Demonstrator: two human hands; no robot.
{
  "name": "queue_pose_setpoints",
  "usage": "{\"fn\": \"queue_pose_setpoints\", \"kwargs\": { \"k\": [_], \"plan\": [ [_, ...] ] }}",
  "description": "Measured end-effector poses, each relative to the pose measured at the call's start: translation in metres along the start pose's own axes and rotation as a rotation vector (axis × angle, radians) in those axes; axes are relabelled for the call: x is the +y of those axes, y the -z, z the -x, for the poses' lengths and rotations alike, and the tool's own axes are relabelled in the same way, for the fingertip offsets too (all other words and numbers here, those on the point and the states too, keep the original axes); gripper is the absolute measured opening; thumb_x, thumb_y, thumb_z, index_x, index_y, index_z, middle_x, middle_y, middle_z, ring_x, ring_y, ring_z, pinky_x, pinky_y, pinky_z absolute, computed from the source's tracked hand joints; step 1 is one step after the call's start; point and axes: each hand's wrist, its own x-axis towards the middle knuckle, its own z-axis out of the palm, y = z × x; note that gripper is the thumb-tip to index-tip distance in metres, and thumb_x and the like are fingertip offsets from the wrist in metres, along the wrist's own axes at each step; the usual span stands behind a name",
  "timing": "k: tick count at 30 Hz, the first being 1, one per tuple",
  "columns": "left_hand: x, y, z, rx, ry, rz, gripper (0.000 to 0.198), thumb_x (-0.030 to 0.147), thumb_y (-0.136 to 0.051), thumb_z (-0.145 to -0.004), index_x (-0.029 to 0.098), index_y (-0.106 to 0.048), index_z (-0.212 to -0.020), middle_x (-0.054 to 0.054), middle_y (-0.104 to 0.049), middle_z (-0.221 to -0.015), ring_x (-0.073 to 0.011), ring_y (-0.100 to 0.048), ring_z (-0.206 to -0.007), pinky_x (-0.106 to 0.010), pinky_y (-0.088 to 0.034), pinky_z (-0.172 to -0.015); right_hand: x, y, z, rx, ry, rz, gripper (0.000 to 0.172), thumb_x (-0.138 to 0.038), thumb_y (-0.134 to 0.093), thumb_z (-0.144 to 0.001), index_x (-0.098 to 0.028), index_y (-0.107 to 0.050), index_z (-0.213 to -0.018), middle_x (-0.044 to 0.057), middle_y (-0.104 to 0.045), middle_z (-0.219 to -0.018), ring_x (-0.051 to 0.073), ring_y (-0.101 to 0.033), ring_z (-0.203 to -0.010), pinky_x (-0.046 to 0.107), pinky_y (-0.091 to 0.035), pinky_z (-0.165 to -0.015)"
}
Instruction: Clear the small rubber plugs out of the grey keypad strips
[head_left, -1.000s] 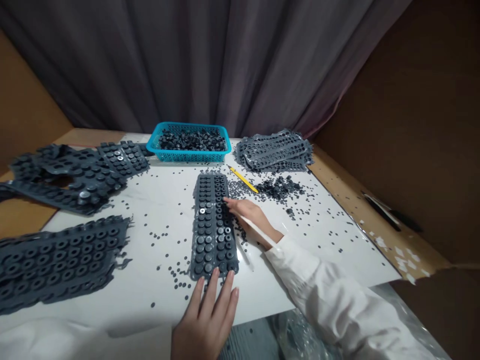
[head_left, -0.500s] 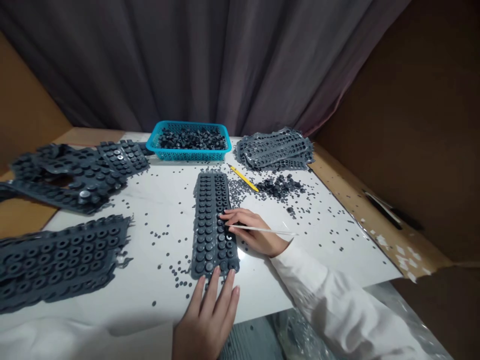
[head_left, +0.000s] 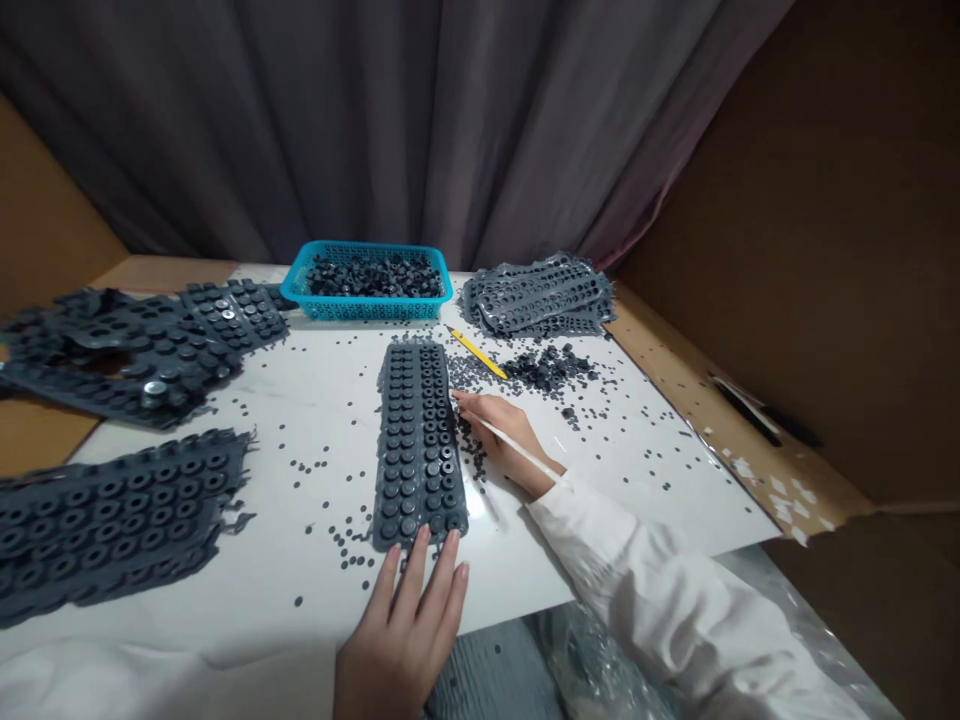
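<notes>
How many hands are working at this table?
2: the left hand rests its fingertips on the near end of the rubber strip; the right hand, beside the strip, holds a thin white stick.

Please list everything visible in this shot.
Studded rubber strip: one, dark grey, centre of board.
Rubber sheets: several, dark grey, left.
Punched sheet stack: one, grey, back right.
Plastic basket: one, turquoise, back centre.
Loose rubber bits: many, dark grey, heaped and scattered.
Pencil: one, yellow, beside heap.
Board: one, white, under these.
Curtain: one, grey, behind.
Thin stick: one, white, in right hand.
Left hand: one, fingertips at strip's near end.
Right hand: one, beside strip, white sleeve.
</notes>
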Motion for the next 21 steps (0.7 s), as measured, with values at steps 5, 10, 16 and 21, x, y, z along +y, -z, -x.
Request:
{"fn": "queue_pose_setpoints", "kwargs": {
  "k": [5,10,16,21],
  "plan": [
    [0.000,0.002,-0.002,0.024,0.007,0.009,0.035,0.030,-0.047,-0.089,0.021,-0.059,-0.121,-0.004,-0.057,-0.133,-0.0306,-0.056,-0.117,-0.049,-0.034,-0.101,-0.021,0.011,0.007,-0.075,-0.087,-0.300,0.013,-0.028,-0.048,-0.095,-0.020,-0.058,-0.099,0.012,-0.068,-0.113,0.021,-0.065,-0.106,0.038,-0.052,-0.088],
    [0.000,0.002,-0.005,0.058,0.020,0.024,0.031,0.025,-0.045,-0.091,0.021,-0.060,-0.118,-0.003,-0.060,-0.130,-0.0298,-0.058,-0.113,-0.048,-0.033,-0.101,-0.027,0.009,0.013,-0.210,0.030,-0.336,0.012,-0.028,-0.050,-0.094,-0.021,-0.060,-0.095,0.011,-0.069,-0.110,0.020,-0.060,-0.110,0.042,-0.050,-0.092],
    [0.002,-0.005,-0.001,0.067,0.026,0.031,0.032,0.025,-0.044,-0.092,0.021,-0.061,-0.118,-0.005,-0.058,-0.133,-0.0301,-0.057,-0.116,-0.049,-0.032,-0.103,-0.018,0.003,0.014,-0.223,0.111,-0.182,0.010,-0.026,-0.053,-0.093,-0.021,-0.062,-0.095,0.007,-0.072,-0.107,0.020,-0.061,-0.107,0.039,-0.047,-0.093],
    [0.003,-0.010,0.002,0.107,0.024,0.024,0.032,0.026,-0.046,-0.090,0.021,-0.061,-0.117,-0.008,-0.052,-0.138,-0.0303,-0.057,-0.116,-0.050,-0.030,-0.106,-0.012,0.002,0.011,-0.129,0.175,0.067,0.017,-0.026,-0.047,-0.096,-0.021,-0.063,-0.099,0.008,-0.069,-0.114,0.021,-0.062,-0.099,0.039,-0.047,-0.086]
  ]
}}
